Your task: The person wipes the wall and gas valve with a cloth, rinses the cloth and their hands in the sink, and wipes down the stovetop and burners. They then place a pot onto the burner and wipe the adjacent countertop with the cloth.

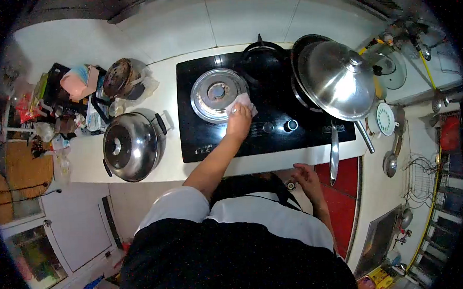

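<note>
My left hand (pixel 239 122) presses a pale cloth (pixel 245 103) onto the lower right edge of the round metal burner plate (pixel 202 96) on the black glass stove (pixel 190 141). Its fingers are bent over the cloth. My right hand (pixel 307 179) hangs in front of the counter edge with its fingers apart and nothing in them. Right of the cloth are the stove's control knobs (pixel 291 125). A black pan support (pixel 261 49) stands at the back of the stove.
A wok with a domed steel lid (pixel 337 78) covers the right burner, its handle over the front edge. A lidded steel pot (pixel 131 149) stands left of the stove. Behind it are a dark pan (pixel 119 77) and a pink container (pixel 75 84). Ladles (pixel 391 164) lie at right.
</note>
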A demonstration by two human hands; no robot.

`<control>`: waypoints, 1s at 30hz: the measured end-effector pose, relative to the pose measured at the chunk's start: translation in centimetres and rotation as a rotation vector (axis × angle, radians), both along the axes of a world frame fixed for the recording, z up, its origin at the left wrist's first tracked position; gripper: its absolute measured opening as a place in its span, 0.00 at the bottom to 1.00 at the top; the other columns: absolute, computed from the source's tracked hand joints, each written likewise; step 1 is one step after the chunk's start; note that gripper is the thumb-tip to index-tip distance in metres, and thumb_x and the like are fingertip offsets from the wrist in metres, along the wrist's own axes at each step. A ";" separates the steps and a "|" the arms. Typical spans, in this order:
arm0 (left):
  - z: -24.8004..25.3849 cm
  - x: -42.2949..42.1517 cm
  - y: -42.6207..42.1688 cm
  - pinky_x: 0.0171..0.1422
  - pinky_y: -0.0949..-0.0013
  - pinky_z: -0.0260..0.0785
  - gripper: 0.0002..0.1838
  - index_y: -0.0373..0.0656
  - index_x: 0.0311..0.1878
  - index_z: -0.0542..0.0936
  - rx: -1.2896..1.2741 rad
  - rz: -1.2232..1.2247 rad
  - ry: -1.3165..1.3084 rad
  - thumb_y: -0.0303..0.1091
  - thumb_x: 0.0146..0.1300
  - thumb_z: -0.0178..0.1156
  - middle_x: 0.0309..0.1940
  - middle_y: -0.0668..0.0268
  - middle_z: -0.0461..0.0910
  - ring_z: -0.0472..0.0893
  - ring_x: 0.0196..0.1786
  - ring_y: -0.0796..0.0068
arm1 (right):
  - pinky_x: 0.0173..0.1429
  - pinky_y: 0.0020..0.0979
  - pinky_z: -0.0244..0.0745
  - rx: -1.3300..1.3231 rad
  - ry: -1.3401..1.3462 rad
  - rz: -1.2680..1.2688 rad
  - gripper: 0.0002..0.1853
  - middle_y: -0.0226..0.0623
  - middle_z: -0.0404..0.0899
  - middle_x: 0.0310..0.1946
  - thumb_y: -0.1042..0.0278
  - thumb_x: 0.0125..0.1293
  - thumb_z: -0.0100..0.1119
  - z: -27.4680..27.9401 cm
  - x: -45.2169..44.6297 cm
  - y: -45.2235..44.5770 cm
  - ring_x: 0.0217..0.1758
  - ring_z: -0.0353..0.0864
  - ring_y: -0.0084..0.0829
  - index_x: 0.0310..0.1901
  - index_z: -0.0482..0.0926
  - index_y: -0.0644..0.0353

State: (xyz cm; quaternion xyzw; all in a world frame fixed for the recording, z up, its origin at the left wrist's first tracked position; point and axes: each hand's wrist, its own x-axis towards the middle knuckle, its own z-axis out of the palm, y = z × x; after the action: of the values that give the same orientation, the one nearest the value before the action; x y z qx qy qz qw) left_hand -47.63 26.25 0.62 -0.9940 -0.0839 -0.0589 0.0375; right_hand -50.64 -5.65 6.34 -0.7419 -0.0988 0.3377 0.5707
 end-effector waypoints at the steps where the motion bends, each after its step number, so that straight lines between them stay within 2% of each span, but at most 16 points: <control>1: 0.2 -1.0 0.1 0.51 0.63 0.74 0.21 0.32 0.53 0.70 0.000 0.009 0.005 0.30 0.57 0.52 0.52 0.49 0.72 0.70 0.59 0.56 | 0.45 0.27 0.75 0.019 -0.002 0.032 0.16 0.36 0.75 0.41 0.73 0.64 0.55 0.1 0.0 0.2 0.39 0.76 0.25 0.54 0.72 0.61; 4: 0.4 -3.7 1.4 0.44 0.66 0.75 0.19 0.36 0.52 0.72 0.057 0.069 -0.039 0.32 0.58 0.51 0.50 0.57 0.74 0.72 0.55 0.62 | 0.46 0.27 0.74 -0.090 -0.012 0.095 0.16 0.36 0.75 0.41 0.72 0.64 0.55 0.5 0.7 1.2 0.39 0.76 0.25 0.54 0.72 0.60; 7: 1.5 -5.5 2.6 0.43 0.65 0.77 0.19 0.38 0.52 0.72 -0.037 0.086 0.029 0.30 0.56 0.53 0.54 0.58 0.72 0.72 0.55 0.59 | 0.46 0.26 0.73 -0.042 0.005 0.118 0.16 0.37 0.76 0.41 0.70 0.64 0.55 0.8 1.0 2.2 0.40 0.76 0.25 0.54 0.72 0.60; 8: 1.0 -5.9 2.7 0.41 0.66 0.77 0.15 0.42 0.48 0.74 -0.016 0.108 -0.048 0.30 0.56 0.52 0.52 0.63 0.73 0.73 0.52 0.61 | 0.46 0.26 0.73 -0.042 0.003 0.116 0.16 0.37 0.76 0.41 0.70 0.64 0.55 0.8 0.8 2.3 0.40 0.76 0.25 0.54 0.72 0.60; 9: 1.3 -6.3 3.0 0.41 0.66 0.77 0.15 0.42 0.48 0.74 -0.017 0.101 -0.055 0.30 0.56 0.52 0.52 0.63 0.73 0.73 0.52 0.61 | 0.43 0.24 0.71 -0.054 -0.034 0.104 0.15 0.34 0.75 0.37 0.70 0.64 0.56 0.9 0.7 2.5 0.38 0.75 0.23 0.52 0.73 0.59; 11: 2.0 -7.3 3.9 0.40 0.63 0.77 0.11 0.45 0.44 0.75 -0.188 0.243 0.057 0.30 0.57 0.52 0.49 0.65 0.74 0.73 0.51 0.59 | 0.39 0.22 0.69 -0.073 -0.078 0.079 0.13 0.30 0.75 0.33 0.70 0.64 0.57 1.6 0.4 2.5 0.35 0.73 0.20 0.50 0.74 0.58; 14: 2.5 -9.1 7.1 0.39 0.56 0.74 0.06 0.45 0.37 0.73 -0.222 0.329 -0.078 0.29 0.56 0.50 0.37 0.60 0.76 0.74 0.44 0.55 | 0.39 0.22 0.69 -0.089 -0.115 0.023 0.13 0.31 0.76 0.33 0.69 0.64 0.57 2.4 -0.3 2.1 0.36 0.74 0.20 0.50 0.75 0.59; 15: 2.6 -9.5 8.2 0.40 0.54 0.71 0.03 0.43 0.33 0.72 -0.257 0.372 -0.152 0.28 0.55 0.50 0.34 0.58 0.76 0.74 0.41 0.53 | 0.43 0.24 0.71 -0.096 -0.071 -0.004 0.14 0.33 0.76 0.36 0.71 0.64 0.55 1.8 -0.5 1.3 0.39 0.75 0.24 0.51 0.74 0.59; 16: 2.6 -9.5 9.5 0.40 0.54 0.71 0.04 0.43 0.34 0.73 -0.232 0.416 -0.240 0.26 0.55 0.50 0.35 0.57 0.76 0.75 0.42 0.52 | 0.47 0.26 0.73 -0.102 -0.025 -0.030 0.15 0.36 0.77 0.40 0.73 0.64 0.54 1.4 -0.6 0.9 0.43 0.77 0.27 0.53 0.72 0.60; 19: 4.0 -6.9 12.2 0.42 0.52 0.70 0.07 0.43 0.37 0.75 -0.166 0.569 -0.414 0.26 0.56 0.49 0.36 0.57 0.77 0.74 0.42 0.49 | 0.46 0.26 0.73 -0.078 0.160 -0.125 0.15 0.36 0.77 0.41 0.72 0.64 0.54 1.1 -1.4 0.2 0.43 0.77 0.27 0.52 0.72 0.61; 21: 3.2 -4.3 14.7 0.46 0.55 0.70 0.09 0.44 0.37 0.78 -0.238 0.634 -0.313 0.30 0.58 0.48 0.37 0.59 0.78 0.76 0.44 0.52 | 0.45 0.26 0.73 -0.068 0.131 -0.099 0.14 0.35 0.77 0.40 0.72 0.64 0.54 0.4 -1.4 0.2 0.43 0.77 0.27 0.52 0.73 0.61; 22: 1.3 -3.6 16.2 0.46 0.56 0.71 0.10 0.45 0.37 0.78 -0.185 0.580 -0.268 0.31 0.58 0.48 0.38 0.60 0.78 0.76 0.44 0.53 | 0.44 0.26 0.73 -0.051 0.103 -0.069 0.14 0.35 0.77 0.40 0.72 0.64 0.54 0.2 -1.5 0.3 0.42 0.77 0.26 0.52 0.73 0.61; 24: -0.2 -3.2 17.1 0.47 0.57 0.71 0.10 0.45 0.38 0.79 -0.140 0.536 -0.225 0.31 0.58 0.48 0.38 0.60 0.79 0.77 0.44 0.55 | 0.44 0.26 0.73 -0.117 0.041 -0.014 0.15 0.35 0.77 0.39 0.72 0.64 0.54 2.6 -1.0 2.3 0.42 0.77 0.26 0.52 0.73 0.61; 26: 0.0 -3.8 17.1 0.47 0.58 0.72 0.11 0.46 0.41 0.80 -0.076 0.419 -0.112 0.31 0.58 0.49 0.38 0.58 0.78 0.77 0.45 0.56 | 0.43 0.26 0.73 -0.172 -0.014 0.046 0.15 0.35 0.77 0.39 0.72 0.64 0.54 2.9 -0.5 3.4 0.41 0.77 0.25 0.53 0.72 0.61; 28: -0.6 -5.2 15.9 0.49 0.58 0.72 0.14 0.47 0.46 0.78 -0.120 0.425 -0.155 0.31 0.59 0.48 0.42 0.55 0.77 0.75 0.48 0.53 | 0.43 0.24 0.72 -0.029 -0.020 0.067 0.15 0.31 0.75 0.35 0.72 0.65 0.54 1.3 0.4 4.3 0.39 0.76 0.22 0.53 0.73 0.58; 30: 0.1 -6.8 13.2 0.49 0.55 0.72 0.17 0.48 0.52 0.75 -0.166 0.443 -0.088 0.30 0.60 0.48 0.45 0.55 0.74 0.73 0.49 0.51 | 0.44 0.24 0.72 -0.028 0.008 0.084 0.15 0.32 0.75 0.35 0.71 0.65 0.54 1.7 0.6 5.3 0.39 0.76 0.23 0.53 0.72 0.58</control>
State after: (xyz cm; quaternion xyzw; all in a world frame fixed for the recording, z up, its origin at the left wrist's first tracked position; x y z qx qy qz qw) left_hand -54.38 39.46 0.72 -0.9475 -0.3061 -0.0854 -0.0361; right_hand -50.05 -0.32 8.06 -0.7439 -0.1228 0.3655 0.5458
